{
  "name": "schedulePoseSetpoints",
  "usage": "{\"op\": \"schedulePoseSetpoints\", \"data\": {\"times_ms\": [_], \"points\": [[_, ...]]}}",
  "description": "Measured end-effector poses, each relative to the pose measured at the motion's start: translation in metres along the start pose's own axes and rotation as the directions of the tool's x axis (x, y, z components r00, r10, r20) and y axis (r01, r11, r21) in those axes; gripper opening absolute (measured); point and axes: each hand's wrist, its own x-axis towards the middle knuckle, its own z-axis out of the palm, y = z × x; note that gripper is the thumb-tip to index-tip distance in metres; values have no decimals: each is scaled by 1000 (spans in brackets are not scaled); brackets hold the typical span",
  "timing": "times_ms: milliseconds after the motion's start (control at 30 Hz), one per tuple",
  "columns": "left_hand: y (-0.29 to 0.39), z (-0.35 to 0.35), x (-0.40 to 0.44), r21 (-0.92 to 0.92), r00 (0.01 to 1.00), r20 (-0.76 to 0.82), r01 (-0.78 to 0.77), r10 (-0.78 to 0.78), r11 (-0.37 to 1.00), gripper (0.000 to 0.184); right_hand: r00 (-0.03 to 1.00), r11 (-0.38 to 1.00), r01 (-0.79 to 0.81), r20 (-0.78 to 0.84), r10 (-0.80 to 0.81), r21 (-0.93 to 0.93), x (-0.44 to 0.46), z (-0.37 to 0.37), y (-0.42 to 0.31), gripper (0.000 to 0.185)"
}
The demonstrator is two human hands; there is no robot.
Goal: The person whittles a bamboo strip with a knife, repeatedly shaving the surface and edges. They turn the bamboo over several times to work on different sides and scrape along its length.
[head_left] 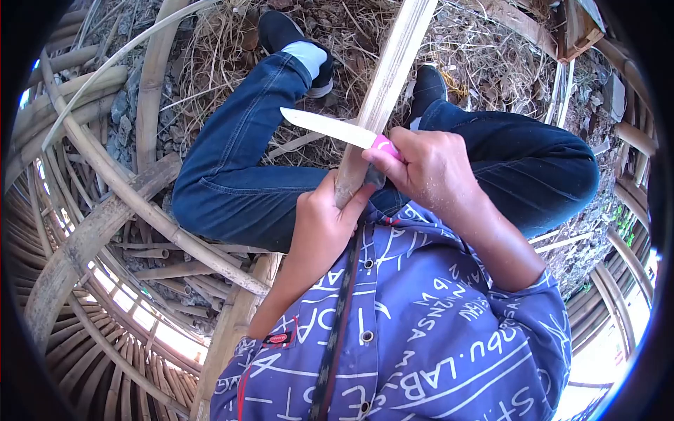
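My right hand [427, 167] is closed round the pink handle of a knife [330, 128]. The pale blade points left and lies across a long strip of split bamboo [393, 67]; whether it touches the strip I cannot tell. Near the strip's lower end, my left hand [328, 214] grips it, with fingers and thumb wrapped round. The strip slants up and slightly right, away from my body, between my legs. A small dark grey thing [375, 177], perhaps cloth, shows between the two hands, partly hidden.
Bent bamboo poles [151, 217] cross on my left, with cut bamboo pieces [184, 271] under them. Shavings and dry straw [225, 49] cover the ground around my shoes. At upper right juts a wooden beam end [581, 31]. My knees [562, 165] are bent out to both sides.
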Motion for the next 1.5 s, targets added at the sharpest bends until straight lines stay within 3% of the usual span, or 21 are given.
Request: {"op": "schedulePoseSetpoints", "data": {"times_ms": [67,200,267,300,333,400,467,500,600,633,667,767,833,933,1033,1133,1233,1400,1500], "points": [[-6,3,1,72,988,-54,-138,142,988,30,998,996,64,-17,-65,-70,4,0,5,46],[-7,2,-1,96,985,-88,-138,146,986,30,987,981,148,-44,-155,-128,14,-1,19,43],[-6,2,-7,101,990,-88,-102,111,990,29,995,973,14,-96,-37,-230,30,-15,35,44],[-10,4,-10,186,967,-92,-217,237,958,29,980,971,-161,-143,137,-174,43,-28,50,46],[-16,5,-13,168,965,-79,-235,250,958,29,933,936,-333,-179,311,-109,56,-43,71,50],[-15,2,-16,120,967,-73,-236,246,964,29,949,949,-148,-309,57,-278,72,-67,120,54],[-15,0,-14,102,976,-56,-204,210,974,29,935,974,-138,-347,68,-182,82,-93,101,41],[-13,-2,-12,90,984,-39,-172,177,981,29,909,948,-235,-394,137,-213,85,-95,111,53],[-7,-6,-8,47,997,-13,-81,82,996,29,878,987,-131,-473,74,-89,81,-78,107,54],[-8,-7,-6,47,997,-19,-75,76,996,29,922,959,-268,-312,227,-96,71,-77,92,45],[-9,-8,-4,49,998,-19,-65,66,997,28,918,988,-152,-370,141,-1,61,-62,68,42],[-7,-8,1,33,998,-7,-64,64,997,28,981,968,-156,-83,175,198,32,-38,20,37],[-4,-7,3,13,997,11,-76,76,997,27,994,960,-98,-30,109,262,17,-19,4,42],[0,-7,6,60,999,24,-49,48,997,26,999,976,-31,47,21,216,4,-11,-11,47],[4,-9,5,-14,998,51,50,-49,999,28,994,987,-13,106,-4,163,-2,-8,-13,50],[8,-9,3,-30,996,80,54,-51,998,27,994,987,-44,107,28,157,-7,-6,-12,51],[0,-4,1,48,998,14,-65,65,997,22,994,990,-54,105,40,133,-11,-5,-18,52],[-6,-1,-3,62,997,31,-73,71,995,19,990,973,-91,126,65,214,-18,6,-26,52],[-3,0,-3,9,998,54,-35,35,999,19,995,989,-68,87,57,128,-19,8,-25,52]]}}
